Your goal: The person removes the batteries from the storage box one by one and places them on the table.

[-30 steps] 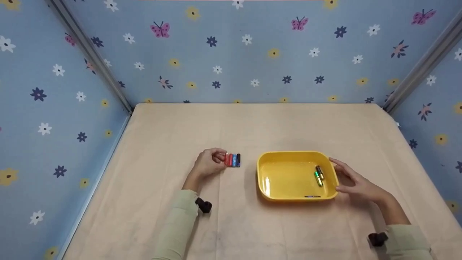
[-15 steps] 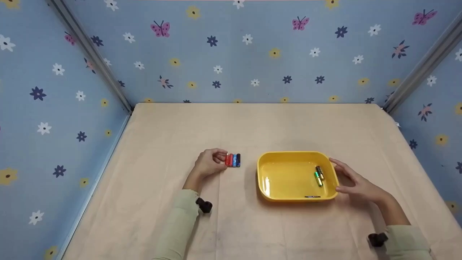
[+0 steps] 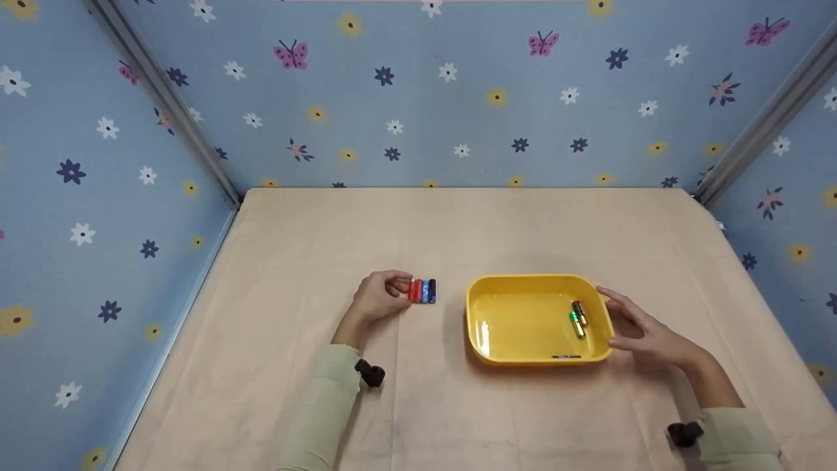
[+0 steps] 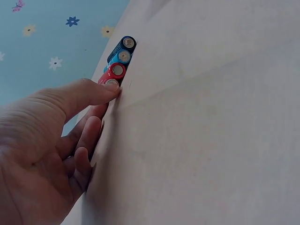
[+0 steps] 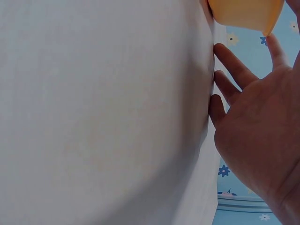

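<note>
My left hand pinches the leftmost red battery between thumb and fingers, across its ends. In the left wrist view the thumb lies on that battery's end. Pressed side by side with it are a second red battery, a light blue battery and a dark blue battery, all in one row on the table. My right hand touches the right wall of a yellow tub, fingers spread and nothing gripped. Inside that tub lie a green-and-gold battery, a black-and-gold battery and a dark battery.
A beige cloth covers the table, slightly creased. Blue panels with flowers and butterflies enclose the back and both sides, joined by grey corner posts. Dark wrist cameras sit by both green sleeves.
</note>
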A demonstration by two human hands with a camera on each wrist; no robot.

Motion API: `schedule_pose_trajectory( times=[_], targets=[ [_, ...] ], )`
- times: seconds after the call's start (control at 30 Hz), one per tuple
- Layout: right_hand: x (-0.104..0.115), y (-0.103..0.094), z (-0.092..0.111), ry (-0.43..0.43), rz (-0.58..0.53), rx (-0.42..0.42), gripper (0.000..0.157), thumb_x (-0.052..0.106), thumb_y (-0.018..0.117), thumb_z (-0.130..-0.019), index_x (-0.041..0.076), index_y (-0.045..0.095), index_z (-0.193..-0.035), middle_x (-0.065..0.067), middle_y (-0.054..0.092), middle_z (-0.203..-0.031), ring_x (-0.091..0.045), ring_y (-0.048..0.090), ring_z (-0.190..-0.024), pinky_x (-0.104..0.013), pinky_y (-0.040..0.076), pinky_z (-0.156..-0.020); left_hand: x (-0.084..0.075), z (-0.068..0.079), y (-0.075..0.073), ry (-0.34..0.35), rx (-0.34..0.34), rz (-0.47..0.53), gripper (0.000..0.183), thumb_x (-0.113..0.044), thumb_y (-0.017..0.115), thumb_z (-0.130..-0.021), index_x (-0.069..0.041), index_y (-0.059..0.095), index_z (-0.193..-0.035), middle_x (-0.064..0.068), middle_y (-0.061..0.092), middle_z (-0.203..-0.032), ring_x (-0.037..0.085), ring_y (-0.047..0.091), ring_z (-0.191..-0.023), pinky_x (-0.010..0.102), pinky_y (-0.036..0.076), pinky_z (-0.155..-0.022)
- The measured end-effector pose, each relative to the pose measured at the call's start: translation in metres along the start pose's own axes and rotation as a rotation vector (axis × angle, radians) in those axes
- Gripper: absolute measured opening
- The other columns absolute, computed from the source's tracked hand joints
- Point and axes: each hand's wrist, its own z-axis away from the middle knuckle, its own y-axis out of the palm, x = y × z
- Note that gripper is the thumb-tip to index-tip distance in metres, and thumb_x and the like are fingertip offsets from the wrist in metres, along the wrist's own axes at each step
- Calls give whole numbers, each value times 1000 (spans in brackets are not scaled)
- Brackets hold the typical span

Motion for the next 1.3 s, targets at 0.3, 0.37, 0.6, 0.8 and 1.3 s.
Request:
schedule_pose_trajectory(
  times=[0.3, 0.37, 0.6, 0.8, 1.3],
  targets=[
    [2, -1, 0, 14, 10, 6, 91, 14, 76, -106, 25, 26, -181, -25, 50, -170, 24, 40, -142, -1, 26, -114, 0, 0, -8, 28, 63, 12, 63, 4, 88, -90, -4, 70, -150, 14, 80, -119, 19, 69, -102, 27, 56, -90],
    [2, 0, 0, 23, 2, 9, 91, 14, 76, -106, 26, 26, -181, -24, 49, -171, 25, 39, -142, 0, 25, -113, -3, -1, -14, 39, 93, -9, 68, 3, 87, -91, -2, 65, -154, 17, 79, -120, 22, 72, -104, 29, 58, -92],
    [2, 1, -1, 49, 17, 11, 92, 16, 77, -106, 28, 25, -181, -23, 48, -173, 25, 39, -142, -26, 29, -135, -20, 2, -29, 57, 85, -62, 61, 1, 82, -96, 0, 64, -154, 22, 78, -123, 30, 77, -109, 35, 61, -93],
    [4, 1, -2, 62, 11, 6, 94, 18, 80, -103, 29, 27, -180, -24, 48, -172, 26, 37, -139, -89, 11, -128, -27, 3, -17, 114, -96, -20, 42, -1, 79, -97, -1, 73, -139, 18, 82, -111, 21, 74, -94, 24, 56, -82],
    [0, 0, -1, 8, 28, 1, 99, 13, 83, -99, 27, 28, -180, -24, 51, -170, 25, 38, -143, -46, 22, -143, -65, 9, 17, 189, -103, 100, 35, -8, 74, -104, -6, 75, -139, 14, 80, -115, 11, 63, -87, 20, 51, -76]
  ],
)
